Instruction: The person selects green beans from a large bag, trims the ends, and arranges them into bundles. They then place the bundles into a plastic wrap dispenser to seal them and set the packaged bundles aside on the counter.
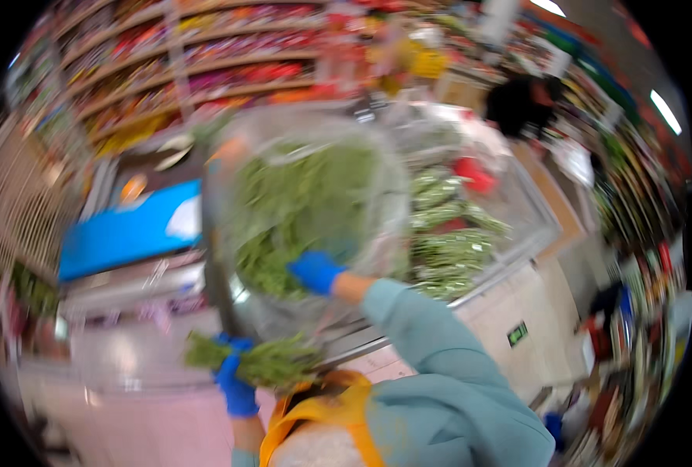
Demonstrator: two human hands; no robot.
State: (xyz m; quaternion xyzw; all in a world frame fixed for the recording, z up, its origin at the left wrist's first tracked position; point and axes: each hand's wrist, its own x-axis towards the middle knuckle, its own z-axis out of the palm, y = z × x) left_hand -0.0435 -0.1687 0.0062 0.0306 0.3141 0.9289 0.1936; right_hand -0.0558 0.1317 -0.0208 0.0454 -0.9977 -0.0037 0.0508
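Observation:
My left hand (pixel 235 376), in a blue glove, is closed around a bunch of leafy greens (pixel 270 361) in front of my yellow apron. A big clear plastic bag (pixel 389 192) stands wide at its mouth, filled with loose leafy greens (pixel 316 181). Inside it, near the lower edge of the greens, is my right hand (pixel 318 273), also gloved in blue; blur hides whether its fingers hold any stems. Packed bundles of green vegetables (pixel 454 251) lie just right of the bag.
A blue board or box (pixel 136 230) lies left of the bag. The display counter's metal edge (pixel 500 274) runs along the right. Packaged goods fill shelves (pixel 246 58) behind. A person in black (pixel 521 108) is at the upper right. An exit sign marks the floor (pixel 517 334).

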